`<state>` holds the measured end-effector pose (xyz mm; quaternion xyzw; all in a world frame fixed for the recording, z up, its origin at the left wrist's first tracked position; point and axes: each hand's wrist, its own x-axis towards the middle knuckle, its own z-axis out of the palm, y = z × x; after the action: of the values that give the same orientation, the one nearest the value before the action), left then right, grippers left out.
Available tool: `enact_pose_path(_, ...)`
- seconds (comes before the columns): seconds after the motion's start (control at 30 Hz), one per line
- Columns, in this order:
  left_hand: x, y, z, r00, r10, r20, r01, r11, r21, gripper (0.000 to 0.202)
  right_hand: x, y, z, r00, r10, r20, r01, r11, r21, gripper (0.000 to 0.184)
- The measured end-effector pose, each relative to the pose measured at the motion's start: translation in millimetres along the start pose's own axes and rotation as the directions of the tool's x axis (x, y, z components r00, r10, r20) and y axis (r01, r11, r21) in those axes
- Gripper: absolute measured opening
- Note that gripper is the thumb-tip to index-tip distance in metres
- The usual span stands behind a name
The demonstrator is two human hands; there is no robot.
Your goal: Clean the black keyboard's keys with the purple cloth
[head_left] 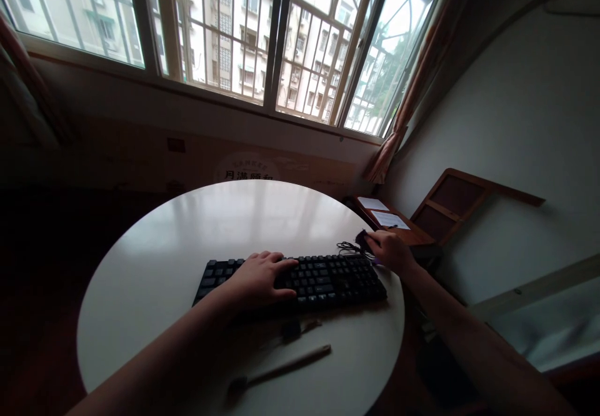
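Observation:
A black keyboard lies on a round white table. My left hand rests flat on the keyboard's left and middle keys, fingers spread. My right hand sits at the table's right edge, curled over a small dark mouse beside the keyboard's far right corner. A tangle of thin black cable lies just left of the mouse.
A long brush with a wooden handle and a small dark object lie on the table in front of the keyboard. A brown side stand with white papers stands right of the table. Barred windows fill the back wall.

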<state>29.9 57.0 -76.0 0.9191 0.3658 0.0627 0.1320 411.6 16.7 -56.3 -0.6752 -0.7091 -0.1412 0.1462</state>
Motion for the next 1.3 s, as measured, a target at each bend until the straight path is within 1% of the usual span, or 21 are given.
enact_pose_path(0.07, 0.4, -0.9, 0.9, 1.0, -0.003, 0.001, 0.003, 1.0, 0.0, 0.075, -5.8, -4.8, 6.0, 0.994, -0.07, 0.089, 0.069, 0.997, 0.02, 0.033)
enact_pose_path(0.13, 0.7, -1.5, 1.4, 1.0, -0.001, -0.002, 0.001, 1.0, -0.003, 0.075, -15.2, -8.0, 9.7, 0.975, -0.135, 0.176, 0.128, 0.99, 0.052, 0.028)
enact_pose_path(0.23, 1.3, -1.8, 1.5, 1.0, 0.009, -0.005, -0.009, 1.0, -0.002, 0.076, -32.7, -9.9, 8.3, 0.95, -0.188, 0.249, 0.172, 0.981, 0.086, 0.028)
enact_pose_path(0.4, 2.8, -1.0, 0.9, 1.0, 0.001, 0.013, -0.001, 1.0, 0.014, 0.076, -65.4, -13.5, -4.9, 0.928, -0.235, 0.288, 0.216, 0.972, 0.098, 0.029)
enact_pose_path(0.53, 3.3, 0.2, 0.6, 1.0, -0.001, 0.01, 0.001, 1.0, 0.015, 0.076, -89.7, -15.9, -9.0, 0.925, -0.249, 0.286, 0.229, 0.968, 0.102, 0.03)
enact_pose_path(0.63, 2.8, 1.4, -0.1, 1.0, 0.002, 0.006, -0.002, 1.0, 0.018, 0.075, -103.8, -16.5, -10.7, 0.926, -0.258, 0.274, 0.238, 0.966, 0.105, 0.031)
enact_pose_path(0.7, 2.2, 1.8, -0.7, 1.0, 0.001, -0.004, -0.001, 1.0, 0.016, 0.074, -108.9, -16.2, -15.7, 0.915, -0.276, 0.293, 0.258, 0.961, 0.1, 0.031)
enact_pose_path(0.8, 1.2, 1.5, -1.1, 1.0, 0.0, -0.006, 0.0, 1.0, 0.015, 0.074, -103.6, -12.3, -31.1, 0.882, -0.322, 0.343, 0.302, 0.947, 0.112, 0.027)
enact_pose_path(0.83, 1.0, 1.2, -1.2, 1.0, 0.0, -0.003, 0.0, 1.0, 0.015, 0.074, -97.4, -9.3, -37.2, 0.883, -0.324, 0.34, 0.299, 0.946, 0.125, 0.027)
enact_pose_path(0.9, 0.8, 0.5, -1.2, 1.0, 0.004, -0.001, -0.004, 1.0, 0.015, 0.075, -78.7, -0.5, -47.3, 0.914, -0.285, 0.287, 0.251, 0.956, 0.15, 0.028)
enact_pose_path(0.97, 1.0, 0.0, -1.4, 1.0, 0.007, -0.004, -0.007, 1.0, 0.015, 0.075, -54.8, 10.7, -50.5, 0.962, -0.198, 0.185, 0.172, 0.974, 0.146, 0.029)
enact_pose_path(1.03, 1.5, -0.3, -1.7, 1.0, 0.008, -0.002, -0.008, 1.0, 0.018, 0.075, -31.3, 21.0, -44.0, 0.985, -0.129, 0.114, 0.116, 0.987, 0.114, 0.03)
enact_pose_path(1.13, 2.2, -0.2, -1.9, 1.0, 0.005, 0.003, -0.005, 1.0, 0.026, 0.075, -8.3, 27.5, -20.2, 0.997, -0.072, 0.037, 0.068, 0.993, 0.098, 0.032)
enact_pose_path(1.2, 2.5, -0.2, -1.5, 1.0, 0.005, 0.006, -0.005, 1.0, 0.03, 0.075, -4.2, 25.7, -1.7, 0.996, -0.085, 0.036, 0.08, 0.99, 0.121, 0.031)
enact_pose_path(1.3, 3.2, -0.9, -0.2, 1.0, 0.008, 0.01, -0.008, 0.999, 0.034, 0.075, -11.9, 20.2, 18.7, 0.987, -0.136, 0.083, 0.121, 0.978, 0.169, 0.025)
